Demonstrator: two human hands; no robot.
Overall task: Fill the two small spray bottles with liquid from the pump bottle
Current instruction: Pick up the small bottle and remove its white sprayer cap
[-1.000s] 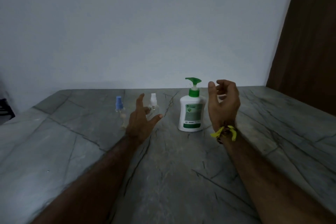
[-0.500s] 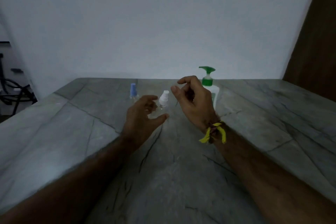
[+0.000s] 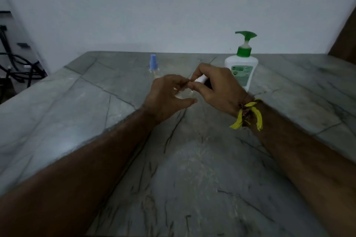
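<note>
A small clear spray bottle with a white cap point(image 3: 201, 79) is held between both hands at the middle of the marble counter. My left hand point(image 3: 169, 96) curls round its clear body, which is mostly hidden. My right hand point(image 3: 215, 84) pinches the white cap from above. A second small clear spray bottle with a blue cap point(image 3: 153, 65) stands upright behind my left hand, apart from it. The white pump bottle with a green pump head point(image 3: 241, 63) stands upright just behind my right hand.
The grey veined marble counter point(image 3: 192, 159) runs back to a white wall. Black cables and equipment point(image 3: 13, 63) lie beyond its left edge. A brown wooden panel point(image 3: 346, 40) stands at the far right.
Both hands have closed in on the white-capped spray bottle. My right hand swung left from beside the pump bottle and now pinches the cap. My left hand wrapped round the body.
</note>
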